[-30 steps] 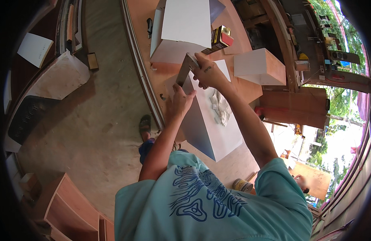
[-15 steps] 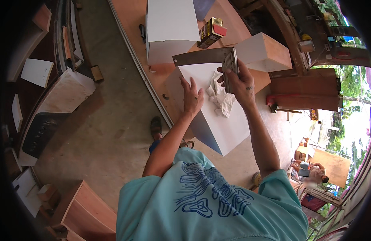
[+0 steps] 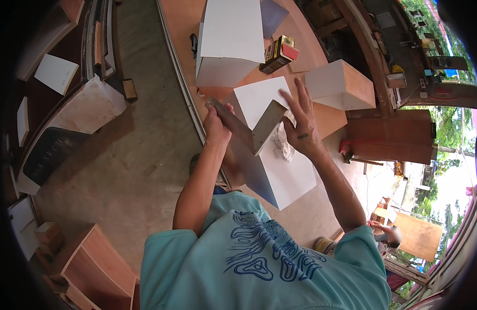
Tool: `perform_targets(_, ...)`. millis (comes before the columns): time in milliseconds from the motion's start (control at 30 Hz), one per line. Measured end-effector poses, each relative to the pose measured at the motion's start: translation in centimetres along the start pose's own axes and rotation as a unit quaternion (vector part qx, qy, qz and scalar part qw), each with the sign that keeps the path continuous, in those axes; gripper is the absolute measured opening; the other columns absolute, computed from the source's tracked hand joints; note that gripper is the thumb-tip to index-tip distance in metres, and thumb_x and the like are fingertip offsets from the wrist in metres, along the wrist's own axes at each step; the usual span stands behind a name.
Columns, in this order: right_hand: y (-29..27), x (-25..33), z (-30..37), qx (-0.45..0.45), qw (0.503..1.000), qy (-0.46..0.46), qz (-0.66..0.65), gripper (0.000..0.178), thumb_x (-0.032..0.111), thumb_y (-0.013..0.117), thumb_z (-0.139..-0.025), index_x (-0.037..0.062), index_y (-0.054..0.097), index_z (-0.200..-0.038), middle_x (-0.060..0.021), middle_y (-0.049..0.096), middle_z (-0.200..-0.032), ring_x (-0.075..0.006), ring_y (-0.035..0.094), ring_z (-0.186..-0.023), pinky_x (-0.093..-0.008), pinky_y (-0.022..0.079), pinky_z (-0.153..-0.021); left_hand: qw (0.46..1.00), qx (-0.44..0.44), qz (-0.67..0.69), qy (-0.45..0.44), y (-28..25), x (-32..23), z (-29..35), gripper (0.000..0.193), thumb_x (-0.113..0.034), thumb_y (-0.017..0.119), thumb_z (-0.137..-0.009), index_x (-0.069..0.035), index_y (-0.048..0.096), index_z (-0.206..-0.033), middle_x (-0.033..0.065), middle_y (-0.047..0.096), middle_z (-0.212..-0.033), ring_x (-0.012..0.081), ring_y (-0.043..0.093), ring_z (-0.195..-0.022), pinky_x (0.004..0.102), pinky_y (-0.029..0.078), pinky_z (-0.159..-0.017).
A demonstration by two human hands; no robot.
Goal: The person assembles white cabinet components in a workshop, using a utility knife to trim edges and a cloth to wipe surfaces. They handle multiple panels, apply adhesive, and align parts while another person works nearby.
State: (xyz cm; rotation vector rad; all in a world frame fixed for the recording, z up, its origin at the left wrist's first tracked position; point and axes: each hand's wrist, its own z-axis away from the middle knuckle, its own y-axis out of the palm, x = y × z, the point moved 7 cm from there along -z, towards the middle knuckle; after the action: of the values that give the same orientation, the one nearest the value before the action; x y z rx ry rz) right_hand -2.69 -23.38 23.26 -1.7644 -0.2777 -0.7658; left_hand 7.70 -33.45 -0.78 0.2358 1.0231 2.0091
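Note:
A try square (image 3: 268, 126) with a long metal blade and a thick handle is held above the white-faced box (image 3: 289, 178) in front of me. My left hand (image 3: 217, 126) is closed round the far end of its blade. Close by the handle, my right hand (image 3: 304, 126) has its fingers spread, and its thumb side is near or touching the handle's end. A crumpled white cloth (image 3: 286, 147) lies on the box, partly hidden behind the square and my right hand.
On the wooden table stand another white box (image 3: 232, 31), a dark can with a red patch (image 3: 279, 54) and a box with wooden sides (image 3: 360, 85). A dark tool (image 3: 194, 44) lies by the table's left edge. A person (image 3: 388, 237) is far off at the lower right.
The try square has passed from my right hand to my left and turned, its handle now toward the lower middle. My right hand has opened. The view has shifted slightly.

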Motion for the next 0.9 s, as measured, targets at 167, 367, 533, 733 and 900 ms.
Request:
perform_targets(167,3.8,-2.8,1.6,-0.064,0.72,0.256,-0.642,0.076,0.007,0.059,-0.087,0.002,0.015,-0.148,-0.0223,0.054,-0.122,-0.0336,0.056,-0.109,-0.0462,0.046,-0.092,0.998,0.008,-0.051,0.046,2.8,0.6,1.2,0.039,-0.035,0.03,-0.104,-0.002,0.049,-0.111,0.0108,0.06,-0.093,0.0214,0.061,-0.082,0.0356,0.052,-0.073)
perform_targets(367,0.8,-3.3,0.1,-0.165,0.806,0.163,-0.545,0.036,0.01,0.056,-0.091,-0.0037,0.049,-0.124,-0.0073,0.055,-0.079,-0.017,0.052,-0.072,-0.0352,0.047,-0.074,0.684,0.142,-0.552,0.455,6.7,-2.0,1.6,0.049,-0.039,0.034,-0.102,0.002,0.05,-0.123,0.0201,0.052,-0.126,0.0335,0.054,-0.11,0.0443,0.045,-0.093)
perform_targets(533,1.0,-2.6,-1.8,-0.074,0.915,0.165,-0.36,0.02,0.017,0.059,-0.091,-0.0018,0.059,-0.098,-0.0054,0.056,-0.075,-0.0146,0.056,-0.076,-0.0326,0.046,-0.075,0.406,0.226,-0.76,0.454,3.8,3.1,4.2,0.054,-0.038,0.045,-0.098,0.007,0.048,-0.127,0.0237,0.046,-0.136,0.0392,0.042,-0.127,0.0514,0.032,-0.105)
perform_targets(733,4.1,-3.6,-2.8,-0.009,0.934,0.25,-0.257,0.021,0.022,0.055,-0.091,0.0015,0.057,-0.085,-0.0022,0.054,-0.065,-0.0092,0.051,-0.062,-0.025,0.043,-0.059,0.726,0.084,-0.678,0.082,-3.0,0.4,2.4,0.043,-0.032,0.045,-0.098,0.005,0.056,-0.117,0.0223,0.061,-0.115,0.0361,0.055,-0.114,0.0394,0.043,-0.097)
perform_targets(900,6.2,-3.6,-3.3,-0.002,0.928,0.268,-0.259,0.019,0.018,0.055,-0.092,0.0006,0.054,-0.084,-0.0016,0.05,-0.066,-0.0096,0.049,-0.059,-0.0255,0.042,-0.055,0.828,0.158,-0.528,0.099,2.4,0.7,-2.4,0.069,-0.038,0.043,-0.098,0.01,0.022,-0.142,0.0286,0.026,-0.148,0.0336,0.032,-0.137,0.0338,0.028,-0.11)
